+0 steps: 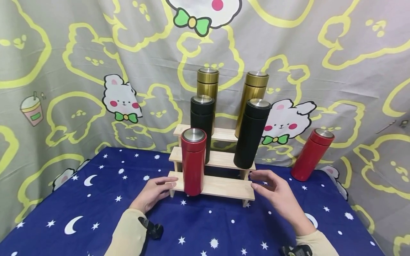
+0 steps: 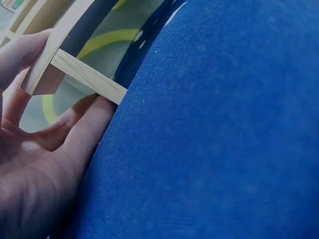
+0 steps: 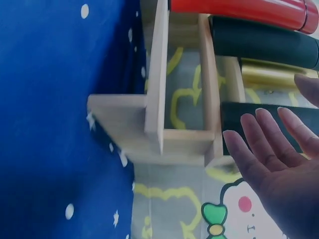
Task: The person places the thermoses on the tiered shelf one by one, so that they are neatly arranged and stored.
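Observation:
A three-step wooden stand [image 1: 224,186] bears several metal-topped thermos bottles. A red thermos [image 1: 194,163] stands at the left of its lowest step, with two black thermoses [image 1: 253,133] on the middle step and two gold thermoses [image 1: 208,81] on top. My left hand [image 1: 154,192] holds the left end of the lowest step. In the left wrist view, its fingers lie above and below the board end, beside a wooden leg [image 2: 89,77]. My right hand [image 1: 278,193] is at the stand's right end, its fingers extended and holding nothing in the right wrist view.
A second red thermos [image 1: 312,154] stands on the table at the right, by the curtain. A dark blue cloth [image 1: 121,199] with moons and stars covers the table. Behind hangs a grey patterned curtain [image 1: 153,53]. Each wrist wears a black strap with a small device.

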A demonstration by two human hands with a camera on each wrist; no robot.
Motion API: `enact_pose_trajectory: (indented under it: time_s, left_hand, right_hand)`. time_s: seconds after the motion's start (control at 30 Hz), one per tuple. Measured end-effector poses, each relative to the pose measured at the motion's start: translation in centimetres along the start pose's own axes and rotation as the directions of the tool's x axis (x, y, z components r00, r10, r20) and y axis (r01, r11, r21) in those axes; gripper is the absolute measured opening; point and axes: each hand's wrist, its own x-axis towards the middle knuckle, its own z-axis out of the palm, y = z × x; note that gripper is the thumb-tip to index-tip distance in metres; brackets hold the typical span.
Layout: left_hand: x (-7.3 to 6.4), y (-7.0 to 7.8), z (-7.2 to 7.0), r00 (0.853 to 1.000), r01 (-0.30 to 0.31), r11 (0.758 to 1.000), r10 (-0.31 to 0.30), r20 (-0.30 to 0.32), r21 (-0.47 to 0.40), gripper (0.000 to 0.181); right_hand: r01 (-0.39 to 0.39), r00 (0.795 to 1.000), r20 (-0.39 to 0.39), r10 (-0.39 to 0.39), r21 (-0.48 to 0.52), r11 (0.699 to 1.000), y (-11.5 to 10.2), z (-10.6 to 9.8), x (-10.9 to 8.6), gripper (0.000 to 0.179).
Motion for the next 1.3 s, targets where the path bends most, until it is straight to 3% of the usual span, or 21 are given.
enact_pose_trajectory:
  time_s: [0.23, 0.47, 0.6, 0.8, 0.93, 1.13, 1.3]
  left_hand:
    - [0.1, -0.1, 0.1, 1.000, 0.002, 1.000, -0.002, 0.003, -0.004, 0.036]
    - [0.0, -0.1, -0.1, 1.000, -0.009, 1.000, 0.009, -0.004, -0.005, 0.036]
    - [-0.1, 0.0, -0.1, 1.000, -0.007, 1.000, 0.007, -0.008, 0.002, 0.036]
    - [-0.2, -0.1, -0.1, 1.000, -0.009, 1.000, 0.009, -0.002, -0.003, 0.035]
    - [-0.1, -0.2, -0.1, 1.000, -0.010, 1.000, 0.010, -0.002, -0.006, 0.035]
    - [0.0, -0.2, 0.0, 1.000, -0.017, 1.000, 0.017, 0.000, 0.000, 0.034]
    - [0.1, -0.1, 0.1, 1.000, -0.013, 1.000, 0.013, 0.005, -0.004, 0.033]
  right_hand:
    - [-0.056, 0.998, -0.007, 0.055, -0.101, 0.993, 0.8, -1.6, -0.6, 0.041]
    - [-0.070, 0.997, -0.052, 0.064, -0.111, 0.991, 2.2, -3.1, -0.8, 0.043]
    - [-0.060, 0.994, -0.099, 0.049, -0.112, 0.992, 2.8, -4.0, -1.1, 0.044]
    - [-0.114, 0.977, -0.197, 0.087, -0.131, 0.985, 3.2, -5.2, -1.5, 0.051]
    - [-0.174, 0.946, -0.299, 0.123, -0.149, 0.973, 3.8, -6.1, -1.3, 0.058]
    - [-0.351, 0.866, -0.432, 0.251, -0.167, 0.921, 4.6, -7.4, -0.9, 0.074]
    - [-0.412, 0.811, -0.508, 0.292, -0.141, 0.900, 5.9, -8.4, -0.6, 0.083]
